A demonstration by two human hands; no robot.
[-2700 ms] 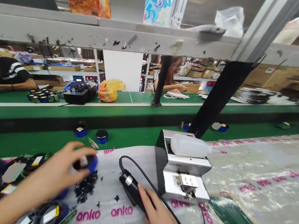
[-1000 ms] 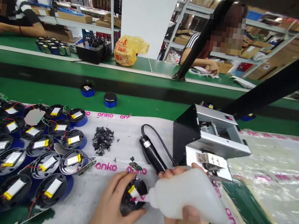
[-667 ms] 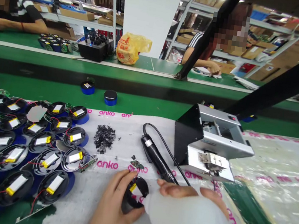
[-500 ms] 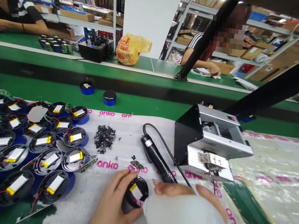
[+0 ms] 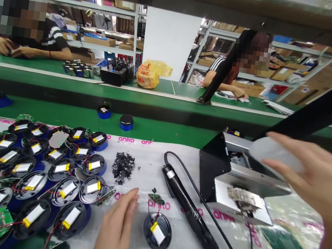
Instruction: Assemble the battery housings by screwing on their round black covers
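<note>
My left hand (image 5: 116,227) lies low on the white sheet, fingers stretched out and together, holding nothing, just left of a round black shell (image 5: 157,232) with a yellow-tipped battery inside and a small green board (image 5: 156,199) on wires above it. My right hand (image 5: 319,181) is raised at the right, fingers wrapped round a translucent white squeeze bottle (image 5: 270,152) held over the grey metal machine (image 5: 238,181).
A black electric screwdriver (image 5: 187,211) with its cable lies between shell and machine. A pile of small black parts (image 5: 123,167) sits mid-sheet. Several open black shells with batteries (image 5: 37,172) crowd the left. Two blue-black discs (image 5: 126,122) rest on the green belt; people sit beyond.
My right hand lifted the bottle away from the shell up to the machine. My left hand let go of the shell, which now lies flat on the sheet. The view tilted up slightly.
</note>
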